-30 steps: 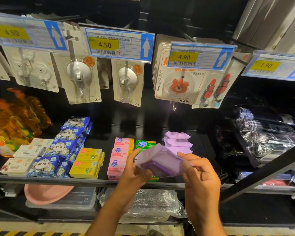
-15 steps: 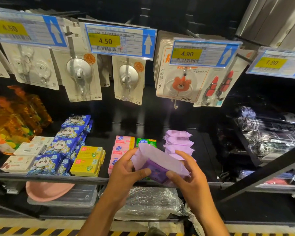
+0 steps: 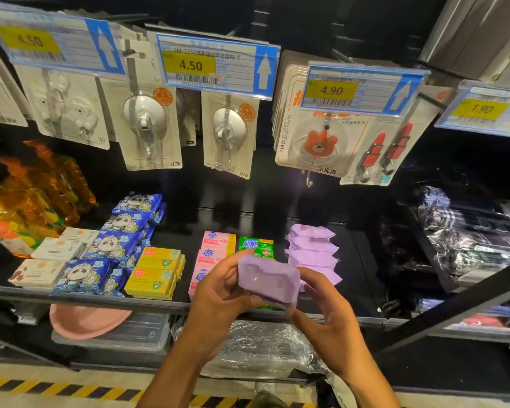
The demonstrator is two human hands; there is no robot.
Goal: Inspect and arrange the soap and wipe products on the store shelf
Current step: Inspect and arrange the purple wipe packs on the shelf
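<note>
Up for inspection: the purple pack (image 3: 268, 278), held in front of the shelf (image 3: 86, 298) edge!
The left hand (image 3: 218, 293) curls round its left end, the right hand (image 3: 327, 313) pinches the right corner with its fingertips, and the pack hangs in the air just before the purple stack (image 3: 312, 245). The risk, I'd say: that wrapper looks slick and the right-hand pinch is light, so one twist could drop it; setting it back carelessly could nudge the stack askew.

Hook cards (image 3: 147, 128) hang behind price tags (image 3: 215, 64); pink basin (image 3: 83, 320) lower left.
</note>
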